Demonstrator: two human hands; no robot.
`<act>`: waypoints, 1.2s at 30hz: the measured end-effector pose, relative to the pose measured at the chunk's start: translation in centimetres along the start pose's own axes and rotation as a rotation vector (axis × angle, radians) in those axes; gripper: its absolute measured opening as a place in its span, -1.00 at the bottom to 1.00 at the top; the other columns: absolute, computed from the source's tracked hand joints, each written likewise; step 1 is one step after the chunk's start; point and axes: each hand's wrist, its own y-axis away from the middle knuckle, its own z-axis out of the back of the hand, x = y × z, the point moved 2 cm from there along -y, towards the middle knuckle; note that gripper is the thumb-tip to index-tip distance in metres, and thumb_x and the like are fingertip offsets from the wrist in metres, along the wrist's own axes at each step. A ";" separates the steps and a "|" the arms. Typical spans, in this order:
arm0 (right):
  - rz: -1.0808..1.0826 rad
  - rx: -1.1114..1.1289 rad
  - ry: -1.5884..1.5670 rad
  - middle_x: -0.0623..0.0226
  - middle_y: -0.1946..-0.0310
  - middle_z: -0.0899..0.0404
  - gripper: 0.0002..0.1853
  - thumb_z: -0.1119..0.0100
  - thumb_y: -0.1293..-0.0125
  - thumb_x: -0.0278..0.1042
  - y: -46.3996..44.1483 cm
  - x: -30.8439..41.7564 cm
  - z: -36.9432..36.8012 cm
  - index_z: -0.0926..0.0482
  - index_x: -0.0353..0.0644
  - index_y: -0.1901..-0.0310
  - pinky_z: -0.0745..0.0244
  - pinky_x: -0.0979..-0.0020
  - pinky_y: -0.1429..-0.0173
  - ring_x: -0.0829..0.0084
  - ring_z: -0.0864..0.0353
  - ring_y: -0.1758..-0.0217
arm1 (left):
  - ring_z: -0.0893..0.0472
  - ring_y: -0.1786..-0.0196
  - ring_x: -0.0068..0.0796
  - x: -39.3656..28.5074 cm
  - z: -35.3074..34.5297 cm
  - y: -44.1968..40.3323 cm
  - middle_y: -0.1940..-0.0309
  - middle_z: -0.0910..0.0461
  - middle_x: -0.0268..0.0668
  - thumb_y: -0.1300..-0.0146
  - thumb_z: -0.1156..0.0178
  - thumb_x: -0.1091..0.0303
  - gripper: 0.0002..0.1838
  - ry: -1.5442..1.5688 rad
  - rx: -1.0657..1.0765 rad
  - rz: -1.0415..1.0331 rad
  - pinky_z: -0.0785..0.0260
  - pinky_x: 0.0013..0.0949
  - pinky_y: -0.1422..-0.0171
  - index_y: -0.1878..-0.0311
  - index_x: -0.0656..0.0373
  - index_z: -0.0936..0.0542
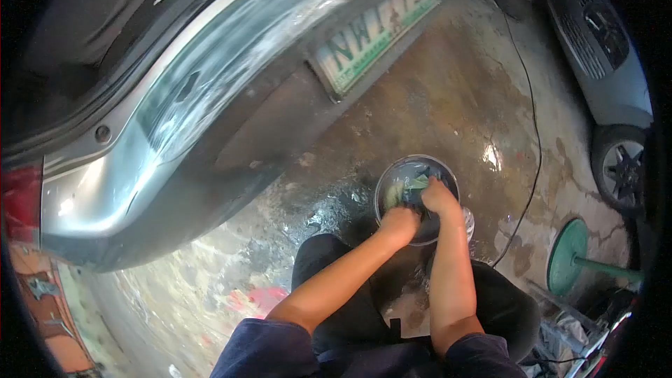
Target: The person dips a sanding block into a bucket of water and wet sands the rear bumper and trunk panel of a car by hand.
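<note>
A round bucket [453, 171] stands on the wet floor between my knees. My left hand [400, 225] is over its near left side with the fingers closed; a pale yellowish piece shows just beyond it. My right hand [439, 197] is at the right side of the bucket, its fingers closed on a greenish cloth [418, 183] that hangs inside. What my left hand holds, if anything, is hidden. Dark, wet-looking contents lie beneath both hands.
A silver car's rear bumper [231, 168] with a license plate [378, 38] fills the upper left. At the right are another car's wheel [621, 169], a black cable [535, 126] and a green round base with a pole [568, 255].
</note>
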 end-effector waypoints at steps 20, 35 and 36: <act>0.525 -0.037 -0.498 -0.01 -0.24 -0.70 -0.53 -0.26 -0.44 -0.43 11.6 14.0 10.3 -0.58 -0.16 -0.37 -0.48 0.27 -0.39 0.18 -0.68 -0.29 | -0.59 -0.38 -0.30 9.2 7.7 8.3 -0.35 -0.58 -0.20 -0.59 -0.01 0.40 -0.51 2.035 -0.500 0.030 -0.52 0.04 -0.50 -0.52 0.24 -0.42; 0.722 -0.179 -0.597 0.26 -0.02 -0.48 -0.54 -0.40 -0.40 -0.31 11.4 16.8 3.9 -0.61 -0.14 -0.30 -0.42 0.32 -0.33 0.32 -0.50 -0.18 | -0.59 -0.35 -0.42 8.2 9.6 8.5 -0.32 -0.62 -0.31 -0.74 0.02 0.07 -0.54 2.062 -0.702 -0.112 -0.48 -0.14 -0.43 -0.47 0.14 -0.48; 0.726 -0.180 -0.609 0.27 -0.02 -0.48 -0.54 -0.40 -0.40 -0.32 11.2 16.8 3.7 -0.61 -0.15 -0.30 -0.42 0.33 -0.33 0.32 -0.49 -0.17 | -0.60 -0.35 -0.42 8.2 9.6 8.5 -0.32 -0.63 -0.31 -0.74 0.02 0.07 -0.55 2.065 -0.707 -0.131 -0.47 -0.14 -0.43 -0.46 0.14 -0.49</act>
